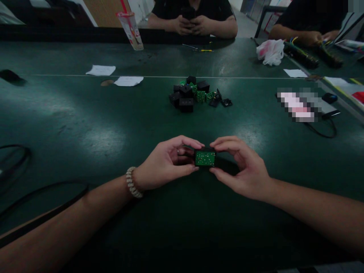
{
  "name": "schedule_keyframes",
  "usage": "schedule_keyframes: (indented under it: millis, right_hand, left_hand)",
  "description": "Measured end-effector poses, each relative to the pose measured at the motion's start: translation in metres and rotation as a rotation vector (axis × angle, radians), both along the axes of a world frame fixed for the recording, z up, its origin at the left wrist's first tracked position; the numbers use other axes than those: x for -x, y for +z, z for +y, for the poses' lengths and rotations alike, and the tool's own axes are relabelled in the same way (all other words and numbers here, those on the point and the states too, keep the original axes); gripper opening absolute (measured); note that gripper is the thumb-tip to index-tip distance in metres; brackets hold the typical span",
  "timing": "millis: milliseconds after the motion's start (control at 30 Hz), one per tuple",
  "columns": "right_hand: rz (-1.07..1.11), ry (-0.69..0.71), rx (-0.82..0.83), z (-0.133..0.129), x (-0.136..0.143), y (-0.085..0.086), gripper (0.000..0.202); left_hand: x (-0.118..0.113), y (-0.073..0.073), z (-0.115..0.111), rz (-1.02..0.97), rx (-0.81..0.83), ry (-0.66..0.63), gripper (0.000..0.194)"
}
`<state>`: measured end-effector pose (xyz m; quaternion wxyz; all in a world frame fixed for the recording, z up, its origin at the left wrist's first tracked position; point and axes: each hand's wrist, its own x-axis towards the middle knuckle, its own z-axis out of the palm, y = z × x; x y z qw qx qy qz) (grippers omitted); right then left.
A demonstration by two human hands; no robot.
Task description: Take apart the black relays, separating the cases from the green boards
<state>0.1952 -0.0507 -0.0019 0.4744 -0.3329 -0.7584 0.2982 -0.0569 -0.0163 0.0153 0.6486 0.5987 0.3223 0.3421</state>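
Note:
Between my two hands is a small black plastic case with a green circuit board (205, 159) set in its open face, solder dots showing toward me. My left hand (173, 157) grips the case's left end, thumb at the lower edge and fingers at the upper edge. On the right end, my right hand (241, 165) pinches it the same way, with thumb below and fingertips above. Farther off on the green table lies a pile of black cases (186, 103) mixed with loose green circuit boards (201, 96) and small black plastic pieces (226, 102).
Paper slips (129, 80) lie at the back left, near a drink cup (132, 32). A white plastic bag (270, 52) and a blurred-out phone-like item (297, 106) are on the right. Black cables (42, 185) run along the left. Two people sit across the table.

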Motion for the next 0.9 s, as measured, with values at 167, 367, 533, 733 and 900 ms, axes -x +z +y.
schedule_keyframes:
  millis: [167,367,533,733,900]
  right_hand:
    - [-0.074,-0.006,-0.06,0.001,-0.0001,0.006,0.035]
    - [-0.01,-0.002,0.025,0.0,0.0003,0.0037,0.037]
    - [0.065,0.004,0.151,0.0005,0.0023,0.003,0.032]
    - [0.11,0.007,0.249,0.0023,0.0029,0.0032,0.016]
    - [0.129,0.006,0.324,0.0032,0.004,0.007,0.01]
  left_hand:
    - [-0.0008,-0.0009,-0.0002,-0.009,0.02,0.006,0.041]
    - [-0.0017,0.0008,-0.0002,-0.002,0.074,-0.024,0.047]
    - [-0.0011,0.0012,0.0001,0.005,0.027,-0.004,0.05]
    - [0.0001,0.0022,0.0004,0.045,-0.077,0.004,0.039]
    - [0.0,0.0031,0.0019,0.06,-0.057,-0.027,0.032]
